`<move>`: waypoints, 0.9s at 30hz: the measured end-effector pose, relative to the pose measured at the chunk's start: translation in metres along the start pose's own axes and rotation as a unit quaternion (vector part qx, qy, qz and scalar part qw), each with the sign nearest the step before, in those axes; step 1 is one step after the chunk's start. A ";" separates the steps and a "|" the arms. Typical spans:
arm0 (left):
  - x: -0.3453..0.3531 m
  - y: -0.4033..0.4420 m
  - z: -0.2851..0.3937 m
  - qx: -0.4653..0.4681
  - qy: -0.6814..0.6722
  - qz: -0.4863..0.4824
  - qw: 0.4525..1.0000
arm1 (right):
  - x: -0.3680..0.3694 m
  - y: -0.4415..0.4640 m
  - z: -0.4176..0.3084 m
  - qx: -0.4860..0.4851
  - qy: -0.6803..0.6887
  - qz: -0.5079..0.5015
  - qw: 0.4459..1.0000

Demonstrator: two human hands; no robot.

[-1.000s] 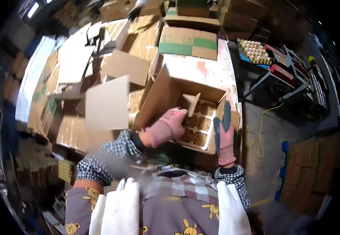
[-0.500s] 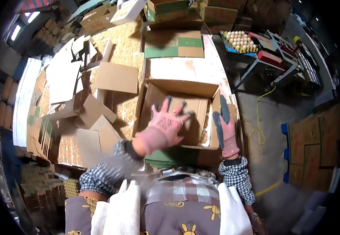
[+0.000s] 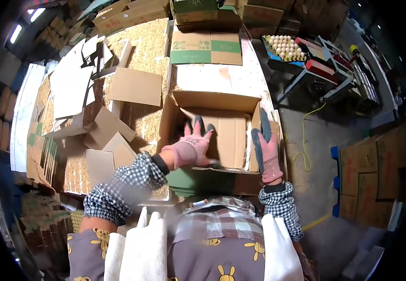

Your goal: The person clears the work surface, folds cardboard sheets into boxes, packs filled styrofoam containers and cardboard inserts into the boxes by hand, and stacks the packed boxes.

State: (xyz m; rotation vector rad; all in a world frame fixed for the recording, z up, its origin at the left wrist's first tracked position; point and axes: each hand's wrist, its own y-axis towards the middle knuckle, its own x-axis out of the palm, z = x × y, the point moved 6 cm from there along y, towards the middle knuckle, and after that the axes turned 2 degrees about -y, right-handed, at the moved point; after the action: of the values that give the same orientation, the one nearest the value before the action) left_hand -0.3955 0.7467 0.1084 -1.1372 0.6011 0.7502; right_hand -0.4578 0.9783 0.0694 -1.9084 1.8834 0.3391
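An open cardboard box (image 3: 217,100) stands on the table before me, with a flat cardboard sheet (image 3: 228,136) lying inside it. My left hand (image 3: 193,145), in a pink glove with dark fingertips, is spread over the left part of the box, its fingers on or just above the sheet. Against the outer right side of the box rests my right hand (image 3: 268,152), gloved alike, its fingers stretched out and the thumb apart. A narrow strip of the white tray (image 3: 248,140) shows at the right edge of the sheet.
Loose cardboard sheets (image 3: 136,86) and white boards (image 3: 74,89) lie on the left of the table. A green-striped carton (image 3: 206,48) is beyond the box. Eggs (image 3: 285,47) sit on a stand at the right, near a yellow hose (image 3: 304,136) and stacked cartons (image 3: 369,173).
The cardboard sheet, earlier tilted in my left hand, now lies flat over the filled tray. My left hand has opened and shifted left. My right hand stays at the box's right side.
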 end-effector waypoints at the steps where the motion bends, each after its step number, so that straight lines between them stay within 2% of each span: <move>1: -0.004 0.001 0.006 0.020 -0.023 0.013 0.999 | 0.006 0.006 0.010 0.017 0.036 -0.002 0.999; 3: -0.010 -0.002 0.016 0.053 -0.103 0.010 0.993 | 0.008 0.012 0.013 0.039 0.052 0.008 0.998; 5: -0.015 -0.007 0.022 0.071 -0.050 0.015 0.996 | 0.006 0.009 0.000 0.034 0.090 -0.012 0.995; 6: -0.021 -0.015 0.023 0.072 -0.018 0.038 0.997 | 0.001 -0.002 -0.025 -0.015 0.112 -0.045 0.993; 7: -0.030 -0.021 0.020 0.116 -0.105 0.005 0.988 | -0.004 -0.010 -0.038 -0.064 0.131 -0.076 0.986; 8: -0.049 -0.043 0.015 0.214 -0.246 0.150 0.934 | -0.008 -0.003 -0.003 0.050 0.366 -0.095 0.924; 9: -0.071 -0.068 -0.009 0.267 -0.317 0.355 0.838 | -0.014 0.003 0.027 0.052 0.368 -0.086 0.925; 10: -0.081 -0.089 -0.049 0.158 -0.424 0.399 0.797 | -0.014 0.004 0.053 0.040 0.416 -0.144 0.897; 11: -0.078 -0.088 -0.069 0.110 -0.523 0.437 0.723 | -0.010 -0.001 0.065 0.032 0.462 -0.205 0.862; 12: -0.063 -0.084 -0.092 0.054 -0.611 0.464 0.639 | 0.014 -0.009 0.073 0.125 0.334 -0.208 0.911; 13: -0.003 -0.037 -0.126 0.001 -0.604 0.400 0.689 | 0.031 -0.012 0.070 0.106 0.186 -0.163 0.963; 14: 0.058 0.009 -0.160 -0.046 -0.586 0.329 0.739 | 0.048 -0.017 0.066 0.104 0.030 -0.119 0.987; 15: 0.090 0.028 -0.156 -0.100 -0.622 0.266 0.730 | 0.052 -0.019 0.059 -0.008 -0.136 -0.022 0.990; 17: 0.059 -0.001 -0.118 -0.004 -0.636 0.341 0.693 | 0.060 -0.024 0.069 -0.084 0.072 -0.036 0.993; 18: 0.056 -0.010 -0.109 0.004 -0.622 0.345 0.703 | 0.060 -0.022 0.071 -0.022 0.192 -0.099 0.976; 19: 0.042 -0.017 -0.100 0.012 -0.604 0.350 0.716 | 0.061 -0.022 0.059 0.036 0.314 -0.160 0.935; 20: 0.029 -0.025 -0.094 -0.023 -0.659 0.337 0.672 | 0.060 -0.021 0.043 0.064 0.329 -0.163 0.928; 21: 0.016 -0.031 -0.085 -0.062 -0.710 0.322 0.624 | 0.054 -0.014 0.022 0.029 0.297 -0.157 0.941; 22: 0.001 -0.028 -0.085 -0.021 -0.710 0.329 0.622 | 0.053 -0.007 0.008 0.016 0.365 -0.167 0.916; 23: -0.003 -0.013 -0.110 -0.008 -0.648 0.322 0.690 | 0.052 0.003 -0.006 0.004 0.430 -0.180 0.885; 24: -0.024 -0.004 -0.115 -0.004 -0.655 0.310 0.689 | 0.037 0.011 -0.035 0.017 0.442 -0.174 0.880; 25: -0.047 0.009 -0.120 0.000 -0.661 0.299 0.688 | 0.040 0.023 -0.015 0.057 0.503 -0.147 0.850; 26: -0.061 0.025 -0.137 0.040 -0.583 0.345 0.734 | 0.042 0.036 0.006 0.094 0.563 -0.114 0.813; 27: -0.070 0.044 -0.149 0.079 -0.499 0.390 0.770 | 0.037 0.030 0.015 0.050 0.568 -0.043 0.820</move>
State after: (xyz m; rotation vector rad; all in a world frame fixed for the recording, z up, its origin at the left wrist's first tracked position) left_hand -0.4799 0.6003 0.0890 -0.1456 0.1666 1.8139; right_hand -0.4841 0.9526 0.0352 -2.3055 2.3218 -1.1827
